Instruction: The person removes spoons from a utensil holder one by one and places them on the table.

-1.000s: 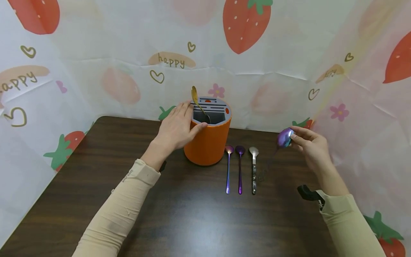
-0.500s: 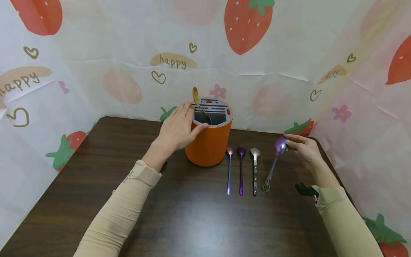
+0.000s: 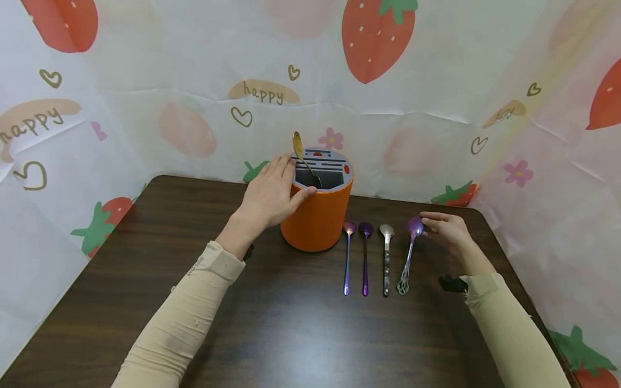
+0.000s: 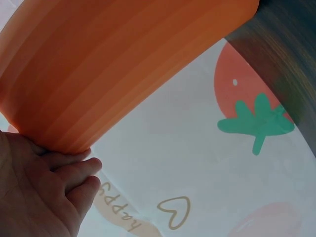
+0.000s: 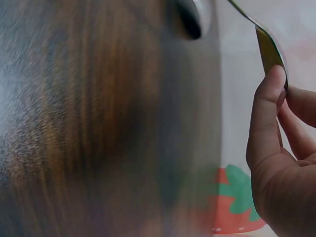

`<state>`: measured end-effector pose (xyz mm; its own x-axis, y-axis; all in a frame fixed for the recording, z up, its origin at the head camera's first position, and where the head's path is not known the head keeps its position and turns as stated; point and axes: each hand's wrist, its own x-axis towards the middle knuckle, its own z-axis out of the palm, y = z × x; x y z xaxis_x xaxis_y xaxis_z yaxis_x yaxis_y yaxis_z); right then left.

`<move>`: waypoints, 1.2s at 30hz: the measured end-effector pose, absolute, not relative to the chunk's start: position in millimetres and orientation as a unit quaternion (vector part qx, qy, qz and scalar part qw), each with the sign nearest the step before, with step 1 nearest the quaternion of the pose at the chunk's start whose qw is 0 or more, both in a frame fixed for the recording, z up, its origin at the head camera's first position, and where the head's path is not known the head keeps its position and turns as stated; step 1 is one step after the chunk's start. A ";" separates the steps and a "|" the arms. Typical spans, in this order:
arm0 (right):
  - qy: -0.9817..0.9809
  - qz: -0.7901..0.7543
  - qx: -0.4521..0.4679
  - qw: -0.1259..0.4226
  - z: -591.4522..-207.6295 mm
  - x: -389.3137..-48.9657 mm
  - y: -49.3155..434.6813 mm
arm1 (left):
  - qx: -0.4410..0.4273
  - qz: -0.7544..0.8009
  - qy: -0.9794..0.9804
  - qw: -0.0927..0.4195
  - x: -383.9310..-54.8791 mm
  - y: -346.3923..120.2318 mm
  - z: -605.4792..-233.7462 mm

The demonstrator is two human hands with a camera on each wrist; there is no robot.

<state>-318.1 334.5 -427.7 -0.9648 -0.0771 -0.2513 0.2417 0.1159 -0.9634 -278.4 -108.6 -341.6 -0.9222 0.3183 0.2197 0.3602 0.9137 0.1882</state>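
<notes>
My right hand [image 3: 448, 229] pinches the bowl of a purple, shiny spoon [image 3: 415, 226] between thumb and fingers. Its thin handle ends in an openwork tip, pointing toward the front of the table. In the right wrist view, the fingertips hold the edge of that spoon's bowl [image 5: 269, 52]. My left hand [image 3: 269, 194] rests against the rim of an orange cylindrical utensil holder [image 3: 317, 221], fingers extended at the left and thumb along the front. The left wrist view shows the fingertips touching the holder's orange wall [image 4: 128, 64]. A gold spoon [image 3: 298, 144] stands tilted in the holder, bowl up.
Left of the held spoon, a pink-blue spoon [image 3: 346, 258], a dark purple spoon [image 3: 365, 261] and a silver spoon with a patterned handle [image 3: 386, 264] lie side by side. The dark wooden table [image 3: 271, 323] meets a strawberry-print cloth [image 3: 194, 64] behind and at both sides.
My right hand has brought the purple spoon down and leftward, from raised in the air to beside the silver spoon, now nearly parallel with the row. My left hand stays on the holder.
</notes>
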 end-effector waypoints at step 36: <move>0.809 -0.574 0.069 0.104 -466.3 -327.4 319.5 | -0.172 -0.121 -0.974 0.086 -277.9 -110.1 -342.0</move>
